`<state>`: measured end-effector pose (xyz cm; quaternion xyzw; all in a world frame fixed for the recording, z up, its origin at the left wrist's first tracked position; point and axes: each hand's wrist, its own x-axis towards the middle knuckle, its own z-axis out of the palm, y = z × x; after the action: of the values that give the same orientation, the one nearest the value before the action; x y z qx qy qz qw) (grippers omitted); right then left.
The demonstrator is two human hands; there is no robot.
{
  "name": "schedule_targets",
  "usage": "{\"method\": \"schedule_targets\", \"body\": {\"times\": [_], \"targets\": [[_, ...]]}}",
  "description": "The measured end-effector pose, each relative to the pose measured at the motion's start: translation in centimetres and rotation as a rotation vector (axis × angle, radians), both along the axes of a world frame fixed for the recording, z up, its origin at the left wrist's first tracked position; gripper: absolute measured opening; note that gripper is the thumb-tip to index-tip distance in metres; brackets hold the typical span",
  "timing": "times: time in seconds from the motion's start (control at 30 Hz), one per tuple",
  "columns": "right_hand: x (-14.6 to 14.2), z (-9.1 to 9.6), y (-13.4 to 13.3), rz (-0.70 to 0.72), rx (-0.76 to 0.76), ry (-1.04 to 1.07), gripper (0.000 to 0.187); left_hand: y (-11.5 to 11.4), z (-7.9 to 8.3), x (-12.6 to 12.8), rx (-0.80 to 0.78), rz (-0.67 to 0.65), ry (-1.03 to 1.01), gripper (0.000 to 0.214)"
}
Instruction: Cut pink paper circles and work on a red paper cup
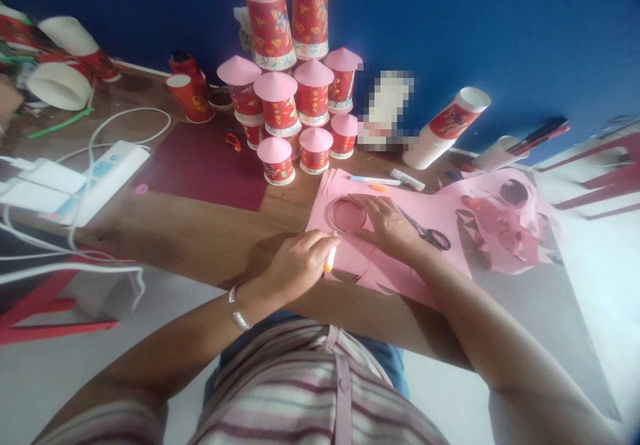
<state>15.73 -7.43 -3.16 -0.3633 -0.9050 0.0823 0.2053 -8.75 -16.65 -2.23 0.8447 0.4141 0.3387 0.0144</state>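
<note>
My left hand point(300, 262) is closed around a white marker pen point(331, 257) with a yellow end, its upper end against pink paper. My right hand point(387, 225) lies with fingers stretched over the right edge of a thin round ring point(331, 214), touching it against the stack of pink paper point(400, 275). Curved cuts show along the paper's near edge. Black-handled scissors point(437, 237) lie just right of my right hand. Beyond it are a blue-white marker point(375, 180), a small yellow cap point(377, 188) and a glue stick point(407, 179).
Several red paper-cup lanterns point(279, 113) with pink cone tops stand stacked by the blue wall. Left are a dark red sheet point(205, 165), orange-handled pliers point(233, 141) and a power strip point(107, 175) with cables. Pink scraps point(510, 232) and leaning cups point(445, 128) are right.
</note>
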Motion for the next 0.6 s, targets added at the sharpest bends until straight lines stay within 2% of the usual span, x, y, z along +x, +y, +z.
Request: {"method": "schedule_targets", "body": {"times": [0.27, 0.6], "targets": [[0.0, 0.1, 0.0, -0.01, -0.01, -0.013, 0.068, -0.2, -0.1, 0.7, 0.055, -0.004, 0.056, 0.03], [0.1, 0.2, 0.1, -0.003, -0.031, -0.015, 0.068, -0.2, 0.1, 1.3, -0.021, -0.03, 0.047, 0.028]]}}
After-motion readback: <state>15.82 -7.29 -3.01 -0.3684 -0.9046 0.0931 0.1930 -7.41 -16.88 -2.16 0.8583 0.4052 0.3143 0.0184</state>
